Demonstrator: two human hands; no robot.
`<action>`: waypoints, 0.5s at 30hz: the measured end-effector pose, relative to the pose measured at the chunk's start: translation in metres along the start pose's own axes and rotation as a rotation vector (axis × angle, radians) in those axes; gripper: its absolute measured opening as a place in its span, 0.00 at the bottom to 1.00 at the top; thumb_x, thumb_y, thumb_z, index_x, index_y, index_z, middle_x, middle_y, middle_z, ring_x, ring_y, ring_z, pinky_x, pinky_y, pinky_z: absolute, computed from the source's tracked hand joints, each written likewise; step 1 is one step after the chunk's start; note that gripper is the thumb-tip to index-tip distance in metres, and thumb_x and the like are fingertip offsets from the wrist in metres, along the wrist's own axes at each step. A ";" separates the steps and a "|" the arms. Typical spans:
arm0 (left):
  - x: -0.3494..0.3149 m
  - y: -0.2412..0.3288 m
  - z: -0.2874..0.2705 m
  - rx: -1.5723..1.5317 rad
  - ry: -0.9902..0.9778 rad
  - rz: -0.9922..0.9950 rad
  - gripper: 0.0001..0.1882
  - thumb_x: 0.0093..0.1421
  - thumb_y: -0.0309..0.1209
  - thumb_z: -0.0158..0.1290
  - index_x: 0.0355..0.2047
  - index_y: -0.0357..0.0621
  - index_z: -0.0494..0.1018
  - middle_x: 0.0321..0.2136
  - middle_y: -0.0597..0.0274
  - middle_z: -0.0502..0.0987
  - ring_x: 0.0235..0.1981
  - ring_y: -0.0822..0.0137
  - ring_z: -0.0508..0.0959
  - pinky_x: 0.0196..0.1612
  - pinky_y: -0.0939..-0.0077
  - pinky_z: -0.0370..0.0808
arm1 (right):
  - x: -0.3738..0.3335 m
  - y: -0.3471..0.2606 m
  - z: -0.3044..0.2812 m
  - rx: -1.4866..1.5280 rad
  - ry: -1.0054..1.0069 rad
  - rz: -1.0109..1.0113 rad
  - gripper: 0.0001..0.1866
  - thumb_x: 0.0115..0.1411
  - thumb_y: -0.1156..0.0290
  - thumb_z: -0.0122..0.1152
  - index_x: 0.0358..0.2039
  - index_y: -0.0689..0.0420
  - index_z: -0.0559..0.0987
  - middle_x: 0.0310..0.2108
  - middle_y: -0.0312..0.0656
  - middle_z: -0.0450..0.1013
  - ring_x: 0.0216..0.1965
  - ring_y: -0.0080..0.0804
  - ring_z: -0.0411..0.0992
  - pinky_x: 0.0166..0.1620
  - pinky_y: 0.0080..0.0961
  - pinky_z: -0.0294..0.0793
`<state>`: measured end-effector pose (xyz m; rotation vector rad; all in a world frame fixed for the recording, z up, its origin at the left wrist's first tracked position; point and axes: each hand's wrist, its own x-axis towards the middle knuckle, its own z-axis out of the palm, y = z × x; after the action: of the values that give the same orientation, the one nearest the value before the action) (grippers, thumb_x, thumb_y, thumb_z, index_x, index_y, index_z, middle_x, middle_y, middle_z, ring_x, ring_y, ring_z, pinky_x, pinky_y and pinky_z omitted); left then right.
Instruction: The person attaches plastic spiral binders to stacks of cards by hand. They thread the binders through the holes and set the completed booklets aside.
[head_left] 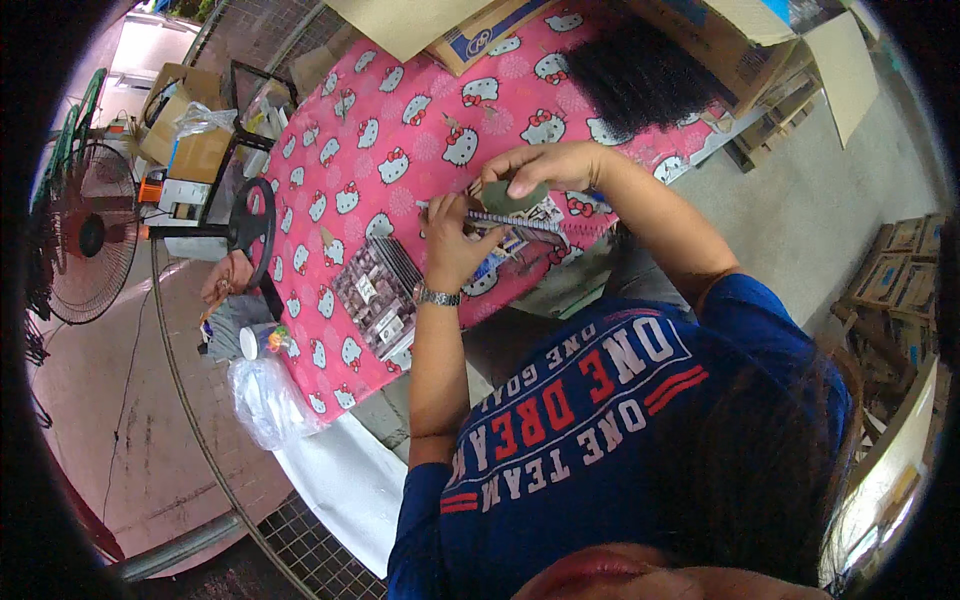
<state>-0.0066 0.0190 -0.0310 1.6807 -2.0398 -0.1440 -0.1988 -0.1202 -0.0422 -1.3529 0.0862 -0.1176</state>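
Observation:
My left hand (460, 240), with a metal watch at its wrist, grips the left end of a spiral-bound notebook (525, 222) over the table. A row of coil loops runs along the notebook's edge, and a pink stretch of coil (590, 231) sticks out at its right end. Between thumb and fingers, my right hand (555, 168) pinches a dark green flat piece (514, 198) just above the coil. I cannot make out what that piece is. Left of my left forearm lies a stack of notebooks (375, 300) with dark patterned covers, slightly fanned.
A pink patterned cloth (420, 110) covers the table. At the far right sit a pile of thin black strands (640, 80) and open cardboard boxes (715, 45). A plastic bag (268, 400) and white cup (262, 342) are at the left edge, near a fan (90, 235).

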 end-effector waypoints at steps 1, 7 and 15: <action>0.000 -0.003 0.000 -0.008 -0.008 -0.005 0.28 0.37 0.42 0.70 0.35 0.41 0.73 0.35 0.55 0.74 0.42 0.52 0.71 0.47 0.59 0.66 | 0.001 0.000 0.003 0.234 -0.076 -0.034 0.20 0.52 0.62 0.68 0.41 0.61 0.76 0.40 0.36 0.73 0.43 0.22 0.69 0.46 0.25 0.68; 0.000 -0.007 0.000 -0.055 0.087 0.031 0.27 0.38 0.37 0.70 0.37 0.40 0.71 0.36 0.55 0.74 0.43 0.52 0.72 0.47 0.60 0.67 | 0.014 -0.002 -0.001 -0.313 0.098 0.019 0.19 0.56 0.60 0.65 0.41 0.59 0.76 0.34 0.31 0.73 0.37 0.21 0.70 0.43 0.22 0.68; -0.003 -0.026 -0.015 -0.184 0.046 -0.188 0.22 0.46 0.27 0.64 0.41 0.37 0.71 0.39 0.51 0.72 0.46 0.51 0.71 0.50 0.61 0.68 | 0.033 -0.007 0.003 -0.059 0.003 0.011 0.22 0.53 0.60 0.67 0.43 0.60 0.75 0.37 0.32 0.73 0.39 0.22 0.70 0.43 0.23 0.69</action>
<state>0.0231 0.0195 -0.0290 1.7392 -1.7751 -0.3423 -0.1656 -0.1230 -0.0345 -1.4114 0.1004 -0.1082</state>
